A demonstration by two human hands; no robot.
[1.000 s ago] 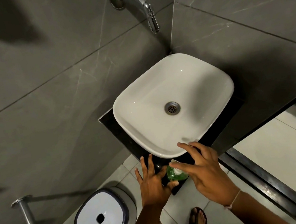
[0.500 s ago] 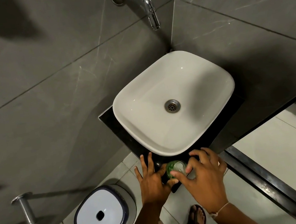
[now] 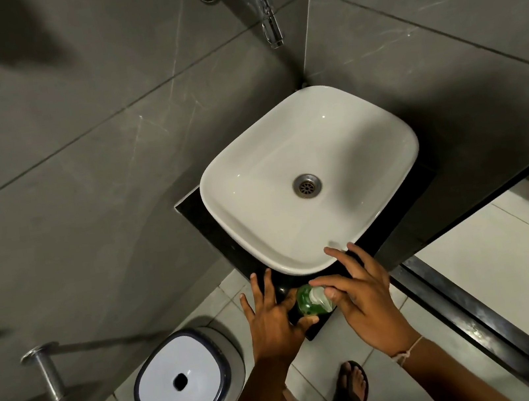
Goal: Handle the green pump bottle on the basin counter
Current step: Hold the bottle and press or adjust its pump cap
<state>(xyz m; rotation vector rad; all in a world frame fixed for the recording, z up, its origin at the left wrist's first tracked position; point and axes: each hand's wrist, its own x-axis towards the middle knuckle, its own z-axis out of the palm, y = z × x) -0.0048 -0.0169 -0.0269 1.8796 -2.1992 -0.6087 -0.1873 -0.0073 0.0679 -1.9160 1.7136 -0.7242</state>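
The green pump bottle (image 3: 308, 303) with a white pump head stands on the black basin counter (image 3: 224, 241), at its near corner in front of the white basin (image 3: 246, 182). My left hand (image 3: 271, 317) cups the bottle's left side, thumb and fingers spread around it. My right hand (image 3: 363, 299) lies over the pump head from the right; the thumb and forefinger rest on top of the pump, the other fingers are spread toward the basin rim. The lower body of the bottle is hidden by my hands.
A chrome tap (image 3: 259, 3) juts from the grey tiled wall above the basin. A white-lidded bin (image 3: 181, 381) stands on the floor at the left, below a chrome wall peg (image 3: 45, 370). My sandalled feet (image 3: 353, 387) are on the tiles beneath.
My right hand curled in beside the bottle, then opened and came over the pump head, fingers reaching the basin rim. My left hand has stayed against the bottle's left side.
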